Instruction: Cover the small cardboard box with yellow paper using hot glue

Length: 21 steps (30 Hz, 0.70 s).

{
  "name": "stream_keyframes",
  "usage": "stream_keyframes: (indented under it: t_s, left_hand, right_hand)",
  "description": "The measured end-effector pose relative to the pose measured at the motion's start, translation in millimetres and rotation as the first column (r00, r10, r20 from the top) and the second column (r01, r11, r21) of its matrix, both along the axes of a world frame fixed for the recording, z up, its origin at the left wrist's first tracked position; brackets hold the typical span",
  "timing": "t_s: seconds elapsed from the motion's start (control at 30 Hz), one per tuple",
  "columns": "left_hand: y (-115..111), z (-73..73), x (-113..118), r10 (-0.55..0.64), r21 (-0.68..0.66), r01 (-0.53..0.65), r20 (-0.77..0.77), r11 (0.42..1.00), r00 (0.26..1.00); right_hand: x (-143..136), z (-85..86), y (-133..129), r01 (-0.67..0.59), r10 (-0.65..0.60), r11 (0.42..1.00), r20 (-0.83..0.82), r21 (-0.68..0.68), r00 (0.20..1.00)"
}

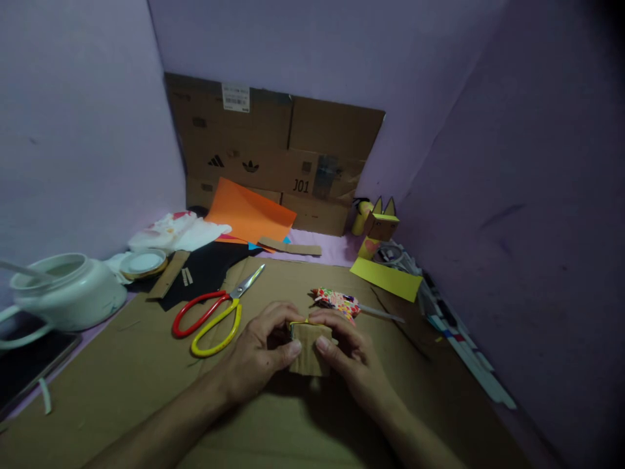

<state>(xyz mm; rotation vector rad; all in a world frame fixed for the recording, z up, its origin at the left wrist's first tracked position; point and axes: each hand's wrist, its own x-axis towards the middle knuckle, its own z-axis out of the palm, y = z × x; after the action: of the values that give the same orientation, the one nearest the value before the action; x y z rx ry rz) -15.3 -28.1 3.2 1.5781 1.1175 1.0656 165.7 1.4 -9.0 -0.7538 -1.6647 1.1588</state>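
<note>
Pinched between the fingertips of left hand point(266, 348) and right hand point(349, 352), at its two sides: a small brown cardboard piece point(310, 352), held above a flat cardboard sheet point(258, 423). Just beyond the left fingers, open scissors point(229, 306); just beyond the right fingers, a floral-patterned item point(339, 303).

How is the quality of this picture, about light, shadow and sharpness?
Head view: dim light, dark upper right corner; soft shadow on the cardboard sheet below the hands; fine print on the label too blurred to read.
</note>
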Motion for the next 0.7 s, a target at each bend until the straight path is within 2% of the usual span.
stream_keyframes:
  t_s: [0.07,0.17,0.27,0.37,0.47,0.6,0.7]
  left_hand:
    - [0,0.1,0,0.002,-0.024,-0.002,-0.016,1.000,1.000]
    - [1,2.1,1,0.019,0.018,-0.018,-0.044,1.000,0.999]
    - [1,4.7,2,-0.013,-0.001,0.013,-0.027,1.000,1.000]
    - [1,5.5,2,-0.028,-0.110,0.036,0.069,0.993,0.997]
    - [2,5.0,0,-0.006,-0.162,0.032,0.160,0.986,0.987]
    - [3,6.8,0,-0.025,-0.206,0.083,0.268,0.975,0.963]
    - [2,11.2,3,0.069,-0.270,0.057,0.435,0.961,0.898]
  right_hand:
    - [0,-0.3,0,0.016,-0.016,1.000,0.018,-0.008,1.000]
    - [-1,1.6,-2,0.014,-0.012,0.999,0.067,-0.030,0.998]
    - [-3,5.2,-4,-0.014,0.021,0.993,0.054,-0.115,0.998]
    - [-5,6.8,-6,-0.045,0.030,0.957,-0.057,-0.287,0.998]
    - [-5,5.3,-8,-0.145,0.070,0.910,-0.201,-0.389,0.977]
    - [-5,2.4,-7,-0.277,0.155,0.868,-0.304,-0.412,0.940]
    - [-8,0.0,-6,-0.274,0.118,0.882,-0.384,-0.383,0.916]
